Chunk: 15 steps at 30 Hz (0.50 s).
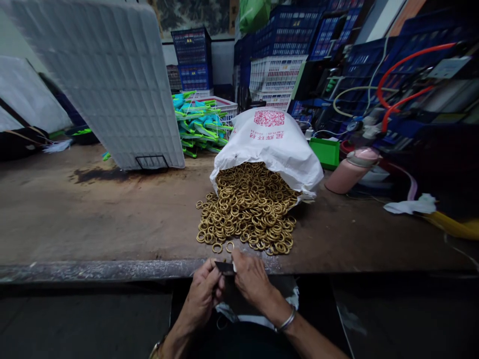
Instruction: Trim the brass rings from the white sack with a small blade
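My right hand (252, 279) is closed around a small knife (225, 267), whose dark blade points left. The pale end of its handle shows at my fingers. My left hand (204, 291) is pinched at the blade's tip. A gold bit peeks out above the blade there, looking like a gold ring mostly hidden by fingers and blade. Just beyond both hands, a heap of gold rings (247, 214) spills from the mouth of a white woven sack (269, 144) lying on the wooden table (149, 219). Two loose rings lie at the heap's near edge.
A tall white ribbed panel (108, 85) stands at left on a black wire foot. Behind are green and blue plastic pieces (204, 124) and stacked blue crates (284, 32). On the right are a pink bottle (352, 169), a green tray (325, 152) and red hoses (407, 60). The table's worn edge (93, 270) runs beside my hands.
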Motion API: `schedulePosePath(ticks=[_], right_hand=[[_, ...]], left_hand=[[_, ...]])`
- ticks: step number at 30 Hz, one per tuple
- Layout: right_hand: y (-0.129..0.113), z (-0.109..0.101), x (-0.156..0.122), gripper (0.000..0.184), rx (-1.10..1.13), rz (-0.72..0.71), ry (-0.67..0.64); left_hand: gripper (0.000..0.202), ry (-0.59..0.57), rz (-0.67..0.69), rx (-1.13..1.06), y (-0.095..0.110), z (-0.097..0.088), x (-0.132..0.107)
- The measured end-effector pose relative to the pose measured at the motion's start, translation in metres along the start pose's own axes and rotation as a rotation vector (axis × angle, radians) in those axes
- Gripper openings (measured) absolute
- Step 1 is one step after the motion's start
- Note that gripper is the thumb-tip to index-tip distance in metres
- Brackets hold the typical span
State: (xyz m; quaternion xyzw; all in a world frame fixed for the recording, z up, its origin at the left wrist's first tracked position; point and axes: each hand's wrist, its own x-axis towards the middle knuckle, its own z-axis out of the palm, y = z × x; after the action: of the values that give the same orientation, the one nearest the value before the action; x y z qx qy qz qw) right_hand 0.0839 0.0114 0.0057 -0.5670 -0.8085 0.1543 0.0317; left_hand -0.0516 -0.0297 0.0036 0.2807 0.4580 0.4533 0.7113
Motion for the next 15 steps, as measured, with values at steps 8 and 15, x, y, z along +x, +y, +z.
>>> schedulePosePath(ticks=[8, 15], right_hand=[[0.009, -0.001, 0.023, 0.018, -0.009, 0.105, 0.094], [0.000, 0.012, 0.028, 0.014, -0.040, 0.112, 0.147]], left_hand=[[0.028, -0.015, -0.049, -0.169, 0.006, -0.004, -0.015], [0.022, -0.007, -0.031, -0.275, 0.008, -0.010, -0.003]])
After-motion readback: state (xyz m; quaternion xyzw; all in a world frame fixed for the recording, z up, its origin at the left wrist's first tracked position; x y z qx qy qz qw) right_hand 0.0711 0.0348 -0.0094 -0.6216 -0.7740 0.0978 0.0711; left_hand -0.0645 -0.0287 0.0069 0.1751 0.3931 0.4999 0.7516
